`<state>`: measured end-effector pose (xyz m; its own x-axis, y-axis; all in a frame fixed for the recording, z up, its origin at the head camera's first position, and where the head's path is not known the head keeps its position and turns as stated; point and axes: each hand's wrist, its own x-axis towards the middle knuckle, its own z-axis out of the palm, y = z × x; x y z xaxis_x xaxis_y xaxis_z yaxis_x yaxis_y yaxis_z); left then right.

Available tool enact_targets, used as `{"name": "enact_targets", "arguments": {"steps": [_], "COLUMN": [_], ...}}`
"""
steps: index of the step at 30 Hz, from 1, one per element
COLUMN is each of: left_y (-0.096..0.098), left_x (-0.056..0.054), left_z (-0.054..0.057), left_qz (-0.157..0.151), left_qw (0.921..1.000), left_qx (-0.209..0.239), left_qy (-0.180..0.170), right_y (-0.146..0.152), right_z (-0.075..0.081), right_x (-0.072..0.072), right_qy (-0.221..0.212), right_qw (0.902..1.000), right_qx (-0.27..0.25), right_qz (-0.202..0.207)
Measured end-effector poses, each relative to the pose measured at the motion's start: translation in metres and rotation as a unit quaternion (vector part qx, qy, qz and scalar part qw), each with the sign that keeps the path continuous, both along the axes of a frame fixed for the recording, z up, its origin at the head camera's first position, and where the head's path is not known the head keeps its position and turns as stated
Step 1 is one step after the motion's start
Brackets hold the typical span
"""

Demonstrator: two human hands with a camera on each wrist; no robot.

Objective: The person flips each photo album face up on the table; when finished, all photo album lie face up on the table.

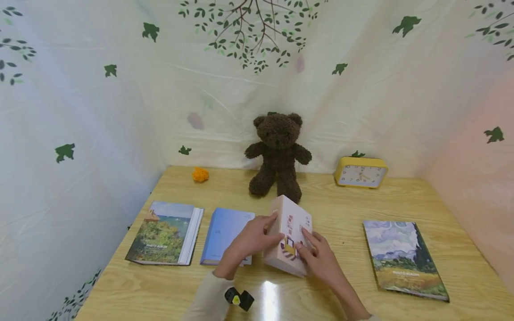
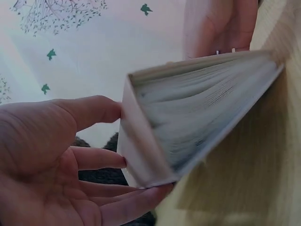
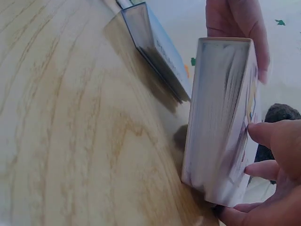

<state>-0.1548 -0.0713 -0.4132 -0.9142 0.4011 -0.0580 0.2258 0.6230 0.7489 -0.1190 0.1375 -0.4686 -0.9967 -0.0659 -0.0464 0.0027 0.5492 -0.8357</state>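
A thick pale pink photo album, with small printed pictures on its cover, is tilted over the middle of the table between both hands. My left hand grips its spine side, thumb and fingers spread along the spine in the left wrist view. My right hand holds the opposite edge, with fingertips on the cover and one finger at the lower corner in the right wrist view. The page edges show between the covers. Just left lies a blue album, partly hidden by my left hand.
A photo album with a seaside painting lies at the far left, another with a landscape painting at the right. Behind sit a brown teddy bear, a yellow clock and a small orange object. A printed curtain backs the table.
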Motion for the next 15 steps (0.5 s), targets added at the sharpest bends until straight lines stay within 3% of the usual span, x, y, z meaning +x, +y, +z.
{"name": "enact_targets", "arguments": {"steps": [5,10,15], "left_y": [0.004,0.014,0.019], "left_x": [0.002,0.004,0.006], "left_z": [-0.012,-0.021,-0.027], "left_qz": [0.010,0.029,0.041], "left_qw": [0.9988,0.9984,0.9984], "left_qx": [0.020,-0.001,-0.012], "left_qy": [-0.045,-0.048,-0.038], "right_y": [0.006,0.011,0.013], "right_z": [-0.003,-0.004,-0.005], "right_x": [-0.002,-0.004,-0.003], "right_qy": [-0.005,-0.030,-0.019], "right_qw": [0.9986,0.9963,0.9949], "right_qx": [0.052,0.080,0.099], "right_qz": [-0.006,-0.009,-0.007]}}
